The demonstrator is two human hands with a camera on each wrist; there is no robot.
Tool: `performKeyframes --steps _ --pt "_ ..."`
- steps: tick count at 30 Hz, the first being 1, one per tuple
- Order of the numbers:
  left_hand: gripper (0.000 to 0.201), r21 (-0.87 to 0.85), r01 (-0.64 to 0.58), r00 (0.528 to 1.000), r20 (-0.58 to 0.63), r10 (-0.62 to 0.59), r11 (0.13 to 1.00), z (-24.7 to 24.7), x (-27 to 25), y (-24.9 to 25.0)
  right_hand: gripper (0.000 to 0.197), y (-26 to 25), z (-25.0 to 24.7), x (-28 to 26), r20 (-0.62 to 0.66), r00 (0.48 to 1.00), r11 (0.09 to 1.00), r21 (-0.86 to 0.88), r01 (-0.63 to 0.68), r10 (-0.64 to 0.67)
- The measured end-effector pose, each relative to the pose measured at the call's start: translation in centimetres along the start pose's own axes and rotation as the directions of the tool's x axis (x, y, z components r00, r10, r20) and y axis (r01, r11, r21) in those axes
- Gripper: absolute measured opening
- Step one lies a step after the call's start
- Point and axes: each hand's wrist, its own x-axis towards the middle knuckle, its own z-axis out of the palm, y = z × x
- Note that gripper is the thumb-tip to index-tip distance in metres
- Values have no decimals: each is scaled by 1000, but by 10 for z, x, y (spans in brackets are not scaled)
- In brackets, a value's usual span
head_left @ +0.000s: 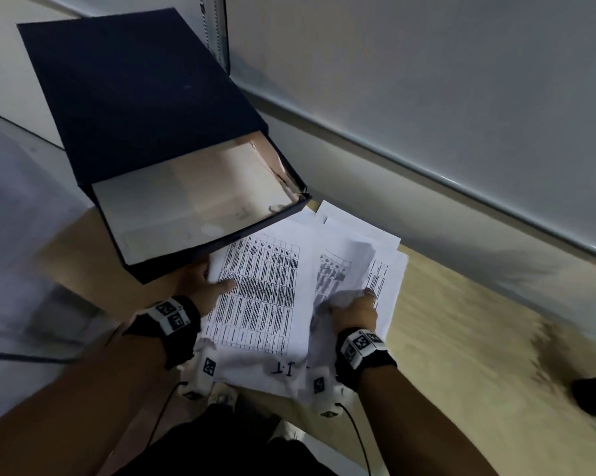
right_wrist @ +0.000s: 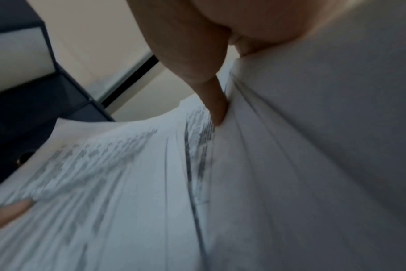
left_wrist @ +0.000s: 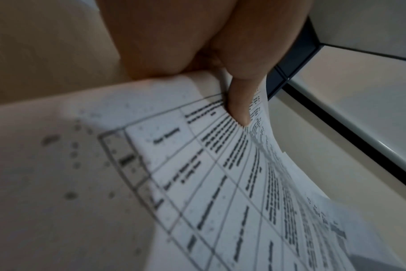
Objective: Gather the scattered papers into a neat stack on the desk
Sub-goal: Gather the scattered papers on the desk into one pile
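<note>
Several white printed papers (head_left: 265,297) lie fanned and overlapping on the wooden desk (head_left: 461,324), the top sheet showing a table of text. My left hand (head_left: 204,290) holds the left edge of that sheet, thumb on top; the left wrist view shows the thumb (left_wrist: 239,102) pressing the printed papers (left_wrist: 220,183) with fingers underneath. My right hand (head_left: 353,309) grips a crumpled, bent bunch of sheets at the right side. In the right wrist view its thumb (right_wrist: 218,106) pinches into the folds of the papers (right_wrist: 127,183). The fingers of both hands are hidden under the sheets.
A dark blue box file (head_left: 145,118) with an open pale interior sits tilted just behind the papers, overlapping their far edge. A grey partition wall (head_left: 427,80) runs behind the desk. A dark plant pot (head_left: 595,393) stands at the right edge.
</note>
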Motion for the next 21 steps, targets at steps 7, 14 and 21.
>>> performKeyframes --steps 7,14,21 --pt "40 30 -23 998 53 21 999 6 6 1 26 15 -38 10 -77 994 996 -29 81 -83" --pt "41 46 -10 999 -48 12 999 7 10 4 7 4 -98 5 -164 912 923 -157 352 -375" --pt "53 -62 18 993 -117 -26 998 11 29 -8 15 -36 -207 -24 -258 794 820 6 572 -551"
